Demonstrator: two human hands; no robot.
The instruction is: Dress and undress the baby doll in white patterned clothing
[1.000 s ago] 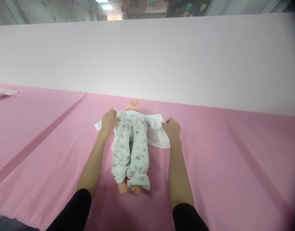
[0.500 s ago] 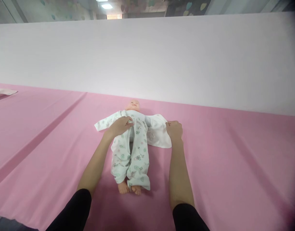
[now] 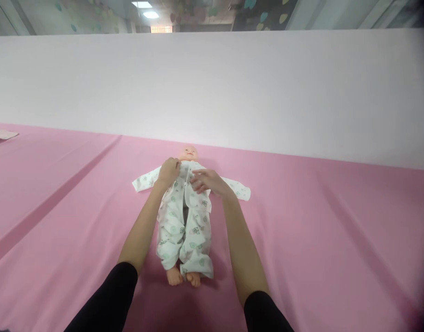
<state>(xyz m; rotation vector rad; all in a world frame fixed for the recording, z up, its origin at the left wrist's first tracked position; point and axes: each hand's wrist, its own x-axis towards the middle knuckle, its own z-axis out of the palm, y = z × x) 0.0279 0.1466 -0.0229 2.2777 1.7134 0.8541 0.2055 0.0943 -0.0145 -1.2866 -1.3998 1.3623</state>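
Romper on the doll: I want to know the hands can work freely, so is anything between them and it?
Nothing visible. The left hand and right hand both rest directly on the romper at the doll's chest.

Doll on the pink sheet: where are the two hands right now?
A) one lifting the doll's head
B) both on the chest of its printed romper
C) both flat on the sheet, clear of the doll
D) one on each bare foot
B: the left hand and the right hand both rest on the chest of the printed romper that the doll wears, while its bare feet lie untouched.
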